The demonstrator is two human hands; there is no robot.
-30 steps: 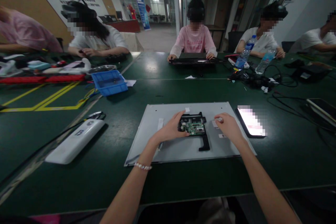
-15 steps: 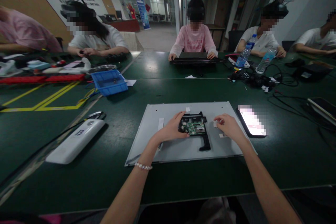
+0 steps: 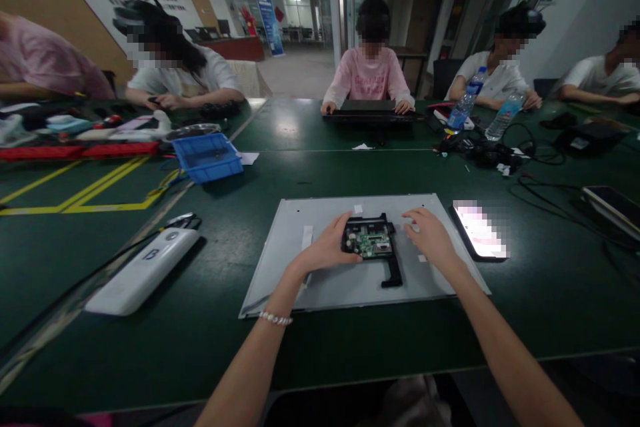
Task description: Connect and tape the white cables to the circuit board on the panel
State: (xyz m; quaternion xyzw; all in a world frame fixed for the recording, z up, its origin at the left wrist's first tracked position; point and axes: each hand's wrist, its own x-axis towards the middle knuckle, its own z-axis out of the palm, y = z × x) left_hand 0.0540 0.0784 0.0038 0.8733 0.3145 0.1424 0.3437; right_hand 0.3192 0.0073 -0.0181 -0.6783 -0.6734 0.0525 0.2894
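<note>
A green circuit board (image 3: 373, 243) sits in a black plastic frame (image 3: 393, 273) on a flat light-grey panel (image 3: 280, 247). My left hand (image 3: 327, 243) grips the left side of the board, thumb along its near edge and fingers at its far edge. Just right of the frame, my right hand (image 3: 430, 237) hovers over the panel with its fingers apart and nothing visible in them. White strips stick to the panel; one small white tab (image 3: 358, 209) lies beyond the board.
A lit phone (image 3: 480, 230) lies right of the panel. To the left are a white power bank (image 3: 145, 270) with a cable and a blue bin (image 3: 207, 157). Water bottles (image 3: 467, 100) and tangled cables stand at the far right. Several people sit across the green table (image 3: 310, 170).
My right hand has let its pinched fingers spread and shifted slightly away from me. My left hand stays on the circuit board.
</note>
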